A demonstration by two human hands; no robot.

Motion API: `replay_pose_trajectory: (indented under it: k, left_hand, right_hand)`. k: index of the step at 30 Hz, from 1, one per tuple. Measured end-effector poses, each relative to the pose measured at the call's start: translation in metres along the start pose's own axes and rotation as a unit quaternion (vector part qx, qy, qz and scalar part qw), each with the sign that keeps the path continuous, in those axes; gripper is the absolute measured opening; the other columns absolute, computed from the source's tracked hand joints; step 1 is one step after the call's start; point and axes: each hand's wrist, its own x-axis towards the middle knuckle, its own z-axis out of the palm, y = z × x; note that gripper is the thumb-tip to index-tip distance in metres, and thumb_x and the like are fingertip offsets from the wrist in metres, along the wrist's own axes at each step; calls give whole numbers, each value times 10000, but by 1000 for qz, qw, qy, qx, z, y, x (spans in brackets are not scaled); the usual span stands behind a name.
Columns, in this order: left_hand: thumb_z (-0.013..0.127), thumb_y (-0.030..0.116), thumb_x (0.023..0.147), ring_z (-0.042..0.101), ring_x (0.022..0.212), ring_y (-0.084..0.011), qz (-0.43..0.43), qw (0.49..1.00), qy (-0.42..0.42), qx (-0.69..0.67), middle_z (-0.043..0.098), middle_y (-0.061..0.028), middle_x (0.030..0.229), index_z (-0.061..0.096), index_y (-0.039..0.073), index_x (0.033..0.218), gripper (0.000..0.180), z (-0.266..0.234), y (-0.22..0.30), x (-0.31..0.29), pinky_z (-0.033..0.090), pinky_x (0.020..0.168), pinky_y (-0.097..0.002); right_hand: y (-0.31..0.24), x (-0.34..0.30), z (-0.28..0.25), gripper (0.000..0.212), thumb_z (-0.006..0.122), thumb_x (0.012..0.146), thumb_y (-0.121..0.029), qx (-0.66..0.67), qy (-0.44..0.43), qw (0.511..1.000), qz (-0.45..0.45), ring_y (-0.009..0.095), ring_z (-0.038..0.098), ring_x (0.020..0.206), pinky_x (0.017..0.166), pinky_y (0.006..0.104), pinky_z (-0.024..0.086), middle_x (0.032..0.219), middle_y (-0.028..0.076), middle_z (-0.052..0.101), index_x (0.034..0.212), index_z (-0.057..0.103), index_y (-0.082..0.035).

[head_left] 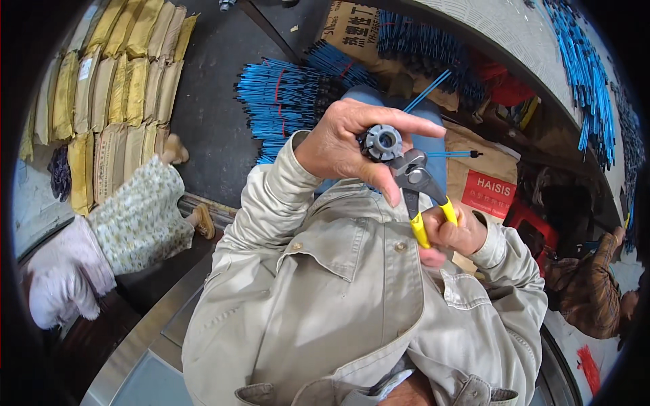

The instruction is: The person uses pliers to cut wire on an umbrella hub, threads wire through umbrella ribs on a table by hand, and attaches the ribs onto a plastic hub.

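My left hand (338, 139) is closed around a dark grey round part (381, 143) with a notched rim and a hole in its middle, its thumb and forefinger reaching past it. My right hand (462, 232) grips cutting pliers (416, 179) with yellow handles, and their dark jaws lie against the part's lower right side. Whether the jaws bite on anything cannot be seen. Two thin blue wires (430, 90) stick out beyond my left fingers. Another blue pair with a black end (457, 154) points right. Where these wires begin is hidden behind my hand.
Bundles of blue wires (277, 95) with black ends lie ahead, some tied with red bands. More blue wires (586, 81) hang over the pale surface at right. Sacks (108, 88) are stacked at far left. One person (139, 210) stands left; another (589, 291) is at lower right.
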Motion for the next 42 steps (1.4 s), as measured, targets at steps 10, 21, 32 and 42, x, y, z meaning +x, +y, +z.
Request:
replay_pose_trajectory:
  k: [10, 21, 32, 42]
  left_hand:
    - [857, 251, 522, 545, 731, -71, 64, 965, 200, 159, 593, -22, 789, 392, -45, 1303, 956, -43, -40, 63, 449, 671, -196]
    - [804, 426, 610, 489, 1115, -254, 81, 988, 132, 0, 488, -191, 1191, 185, -17, 1390, 1090, -40, -2, 32, 338, 990, -369]
    - [567, 380, 851, 514, 1120, -278, 35, 974, 223, 11, 551, -179, 1168, 380, -30, 1296, 634, -218, -13, -5, 339, 1022, -411]
    - [722, 608, 578, 429, 1204, -312, 92, 993, 70, 13, 379, -226, 1325, 321, -80, 1309, 1081, -139, 10, 60, 372, 990, -405]
  right_hand:
    - [-16, 106, -92, 160, 638, 814, -106, -266, 387, 817, -334, 164, 535, 800, 685, 259, 438, 939, 115, 546, 893, 574, 18]
    - [0, 137, -112, 211, 604, 830, -79, -203, 387, 819, -371, 142, 524, 926, 804, 260, 415, 1029, 73, 550, 1023, 599, 6]
    - [-59, 153, -110, 270, 618, 831, -304, -152, 97, 900, -396, 138, 491, 724, 632, 261, 414, 772, 47, 483, 837, 608, -34]
    - [-45, 205, -101, 411, 670, 798, -375, -75, -111, 967, -217, 153, 516, 987, 889, 300, 394, 1063, 58, 577, 1021, 612, -35]
